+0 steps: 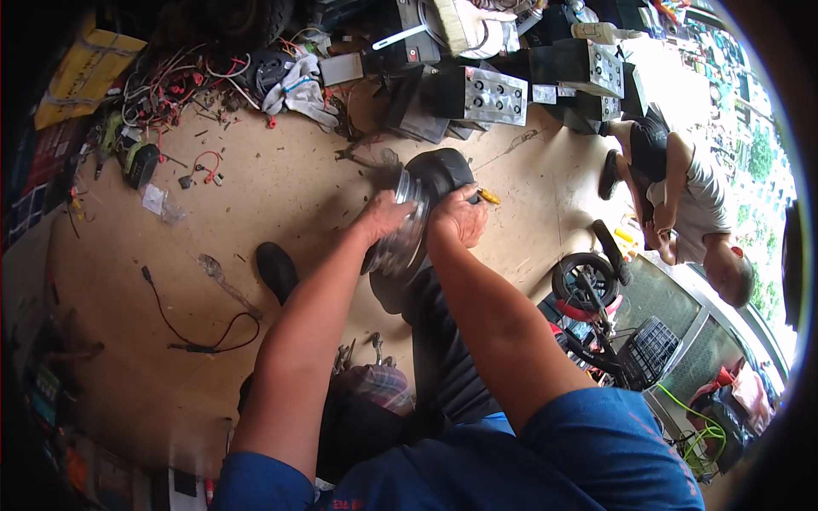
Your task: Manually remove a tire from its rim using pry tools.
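Between my knees stands a wheel with a silver metal rim [399,247], its surface smeared by motion. A black tire [439,170] sits against its right side. My left hand [388,217] is closed at the rim's upper edge, fingers curled over the metal. My right hand [460,217] is closed around the tire, its fingertips partly hidden. A yellow handle [488,196] shows just beyond my right fingers; whether I hold it or it lies behind them I cannot tell. The lower part of the wheel is hidden by my arms and legs.
Black batteries [494,95] stand at the back. Tangled wires [170,85] and a work glove [302,94] lie at the far left, a black cable [209,345] nearer. At right, a person [690,187] bends down beyond a small bike [588,289]. Several tools [375,349] lie by my legs.
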Tool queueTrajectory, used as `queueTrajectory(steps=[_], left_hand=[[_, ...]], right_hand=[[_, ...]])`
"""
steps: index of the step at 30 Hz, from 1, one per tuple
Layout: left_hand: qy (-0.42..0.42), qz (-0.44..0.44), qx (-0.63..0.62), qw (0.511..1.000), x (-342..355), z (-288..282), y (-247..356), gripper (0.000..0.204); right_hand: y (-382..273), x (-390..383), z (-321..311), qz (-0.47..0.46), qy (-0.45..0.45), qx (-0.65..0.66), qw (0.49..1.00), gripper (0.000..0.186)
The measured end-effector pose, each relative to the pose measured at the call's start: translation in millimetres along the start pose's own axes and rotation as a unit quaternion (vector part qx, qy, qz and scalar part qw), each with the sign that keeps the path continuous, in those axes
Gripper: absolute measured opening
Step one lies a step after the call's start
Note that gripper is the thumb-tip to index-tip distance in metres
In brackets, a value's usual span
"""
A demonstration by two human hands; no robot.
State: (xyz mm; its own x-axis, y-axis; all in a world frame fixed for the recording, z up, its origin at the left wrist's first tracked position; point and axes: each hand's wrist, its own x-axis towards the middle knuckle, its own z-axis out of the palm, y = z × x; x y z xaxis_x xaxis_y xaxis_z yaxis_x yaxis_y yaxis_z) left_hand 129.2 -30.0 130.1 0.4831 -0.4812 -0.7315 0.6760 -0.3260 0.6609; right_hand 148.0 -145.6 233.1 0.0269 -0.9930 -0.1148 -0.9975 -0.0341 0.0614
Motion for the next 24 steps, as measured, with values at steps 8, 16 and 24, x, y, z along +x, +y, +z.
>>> queueTrajectory(steps=[8, 16, 24], left_hand=[[0.031, 0.058, 0.132, 0.989, -14.2, 34.9, 24.3, 0.053], [0.089, 0.114, 0.117, 0.982, -39.8, 52.1, 14.5, 0.071], [0.124, -0.011, 0.179, 0.976, -34.8, 73.8, 9.4, 0.052]], right_hand=[[31.6, 56.0, 39.0, -0.036, 0.044, 0.051, 0.997, 0.062], [53.9, 55.7, 34.9, -0.103, 0.067, 0.072, 0.990, 0.048], [42.8, 40.1, -3.2, -0.122, 0.023, -0.034, 0.992, 0.038]])
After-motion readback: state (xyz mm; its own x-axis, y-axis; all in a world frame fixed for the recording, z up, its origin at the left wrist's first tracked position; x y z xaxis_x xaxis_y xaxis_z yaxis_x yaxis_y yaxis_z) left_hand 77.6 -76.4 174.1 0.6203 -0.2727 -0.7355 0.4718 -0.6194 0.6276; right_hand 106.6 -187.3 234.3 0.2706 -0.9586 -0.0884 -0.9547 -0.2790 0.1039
